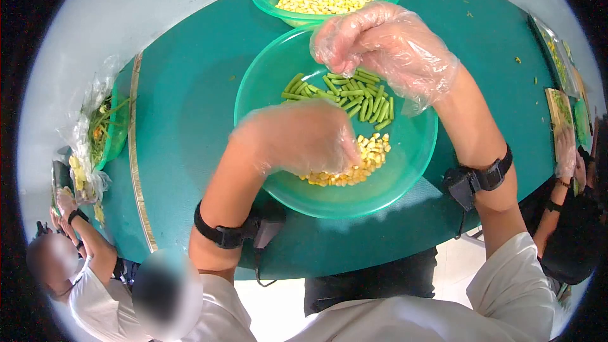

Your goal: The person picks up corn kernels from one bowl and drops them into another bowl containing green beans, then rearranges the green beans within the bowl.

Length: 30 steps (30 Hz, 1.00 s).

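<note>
A large green bowl (pixel 285 195) stands on the green table in front of me. Cut green bean pieces (pixel 367 98) lie in its upper part, and yellow corn kernels (pixel 373 152) are heaped lower down. My left hand (pixel 301 136), in a clear plastic glove and blurred, is over the bowl with its curled fingers at the corn; what they hold is hidden. Also gloved, my right hand (pixel 386 50) is raised over the bowl's upper right rim, fingers bent and pressed together. Whatever they may hold cannot be made out.
Behind the large bowl stands a second green bowl (pixel 263 0) with corn kernels. At the left edge are a green basket (pixel 117 130) with plant scraps, plastic bags and other people. On the right, a person's gloved hand (pixel 564 152) rests by a cutting board (pixel 554 104) and trays.
</note>
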Each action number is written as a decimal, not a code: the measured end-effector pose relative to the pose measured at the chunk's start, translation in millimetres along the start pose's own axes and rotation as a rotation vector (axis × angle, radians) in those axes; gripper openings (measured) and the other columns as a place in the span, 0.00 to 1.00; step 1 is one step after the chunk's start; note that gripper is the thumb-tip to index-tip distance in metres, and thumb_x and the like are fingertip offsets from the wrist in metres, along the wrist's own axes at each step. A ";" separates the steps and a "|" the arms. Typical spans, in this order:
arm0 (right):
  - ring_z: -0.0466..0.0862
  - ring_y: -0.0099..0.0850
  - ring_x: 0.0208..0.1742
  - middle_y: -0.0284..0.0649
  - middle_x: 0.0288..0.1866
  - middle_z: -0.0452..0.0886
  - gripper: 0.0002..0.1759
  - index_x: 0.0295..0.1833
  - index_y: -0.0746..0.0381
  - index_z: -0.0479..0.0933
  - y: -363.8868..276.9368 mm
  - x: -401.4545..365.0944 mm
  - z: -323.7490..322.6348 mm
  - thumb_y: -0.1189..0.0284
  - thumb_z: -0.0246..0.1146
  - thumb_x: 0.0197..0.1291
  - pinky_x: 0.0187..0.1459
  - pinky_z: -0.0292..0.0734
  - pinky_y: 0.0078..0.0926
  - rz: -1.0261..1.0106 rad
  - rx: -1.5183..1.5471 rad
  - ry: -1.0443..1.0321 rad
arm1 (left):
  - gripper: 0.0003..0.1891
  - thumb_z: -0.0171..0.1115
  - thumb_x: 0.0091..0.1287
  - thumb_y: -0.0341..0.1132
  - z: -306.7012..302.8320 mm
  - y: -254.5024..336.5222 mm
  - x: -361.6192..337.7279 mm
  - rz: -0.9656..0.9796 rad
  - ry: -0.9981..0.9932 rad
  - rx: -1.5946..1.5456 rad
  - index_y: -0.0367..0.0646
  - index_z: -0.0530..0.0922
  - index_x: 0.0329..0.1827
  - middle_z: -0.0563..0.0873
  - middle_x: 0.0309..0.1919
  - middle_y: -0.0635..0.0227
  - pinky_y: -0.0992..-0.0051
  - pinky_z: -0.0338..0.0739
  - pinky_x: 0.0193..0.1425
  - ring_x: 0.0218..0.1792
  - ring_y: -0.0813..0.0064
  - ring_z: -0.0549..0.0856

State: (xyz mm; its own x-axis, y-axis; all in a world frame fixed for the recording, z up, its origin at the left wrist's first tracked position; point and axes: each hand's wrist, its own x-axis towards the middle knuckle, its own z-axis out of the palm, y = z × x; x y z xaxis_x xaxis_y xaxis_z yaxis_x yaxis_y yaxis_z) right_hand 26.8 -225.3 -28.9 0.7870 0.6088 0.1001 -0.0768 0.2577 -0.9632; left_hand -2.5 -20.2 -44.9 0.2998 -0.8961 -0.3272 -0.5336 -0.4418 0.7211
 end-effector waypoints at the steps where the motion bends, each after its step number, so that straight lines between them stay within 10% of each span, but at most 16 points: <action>1: 0.81 0.33 0.41 0.51 0.43 0.84 0.08 0.34 0.71 0.86 0.1 0.3 0.0 0.80 0.62 0.54 0.44 0.77 0.27 0.001 0.007 0.006 | 0.10 0.68 0.63 0.36 -0.4 2.2 1.6 -0.004 -0.015 0.044 0.40 0.90 0.42 0.88 0.33 0.55 0.63 0.80 0.44 0.35 0.59 0.87; 18: 0.83 0.33 0.43 0.47 0.42 0.84 0.07 0.34 0.71 0.85 3.2 2.0 -1.3 0.84 0.61 0.55 0.45 0.78 0.26 0.002 -0.067 0.008 | 0.19 0.72 0.58 0.32 10.8 12.0 -1.2 0.125 0.181 0.081 0.43 0.86 0.54 0.88 0.46 0.56 0.63 0.79 0.59 0.50 0.53 0.86; 30: 0.81 0.29 0.39 0.44 0.40 0.84 0.09 0.36 0.70 0.84 3.5 4.5 -1.0 0.86 0.60 0.52 0.43 0.77 0.25 0.033 -0.176 0.028 | 0.04 0.66 0.59 0.30 14.7 2.5 5.4 0.040 0.175 0.074 0.39 0.82 0.33 0.85 0.28 0.55 0.59 0.78 0.42 0.31 0.52 0.84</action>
State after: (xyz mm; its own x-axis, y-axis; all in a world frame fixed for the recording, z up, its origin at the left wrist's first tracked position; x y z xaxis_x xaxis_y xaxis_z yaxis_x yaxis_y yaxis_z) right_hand 30.7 -222.3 -32.1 0.8030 0.5926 0.0629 0.0037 0.1006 -0.9949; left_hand -13.8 -26.8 -53.8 0.4071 -0.8948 -0.1833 -0.6024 -0.4139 0.6825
